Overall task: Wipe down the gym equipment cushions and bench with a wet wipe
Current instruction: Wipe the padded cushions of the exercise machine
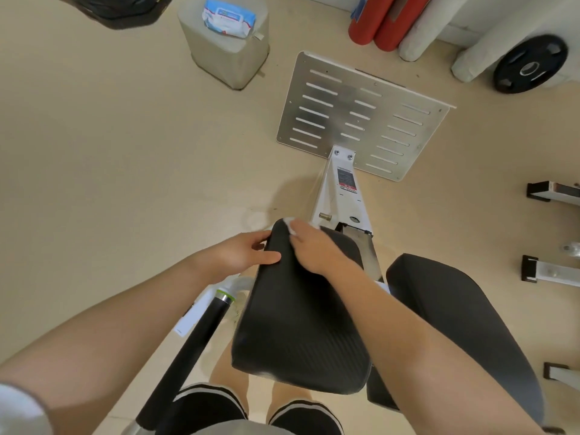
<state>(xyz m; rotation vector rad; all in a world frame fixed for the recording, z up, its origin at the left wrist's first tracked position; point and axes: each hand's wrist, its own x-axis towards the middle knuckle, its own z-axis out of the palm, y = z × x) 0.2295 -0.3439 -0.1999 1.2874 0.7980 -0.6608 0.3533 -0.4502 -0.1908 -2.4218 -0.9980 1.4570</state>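
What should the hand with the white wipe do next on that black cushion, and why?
Probably drag the wet wipe back toward the body along the cushion. The right hand presses it at the far top corner, so most of the pad nearer the person looks not yet reached. The left hand grips the cushion's left edge, steadying it for that stroke.

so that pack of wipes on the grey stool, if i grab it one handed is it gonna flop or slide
Probably floppy: the wipes pack looks like a soft, crinkled plastic pouch, so it should sag in a one-handed grip. Its film looks glossy, so maybe a little slippery. It lies flat on the stool, so it's unlikely to roll or tip.
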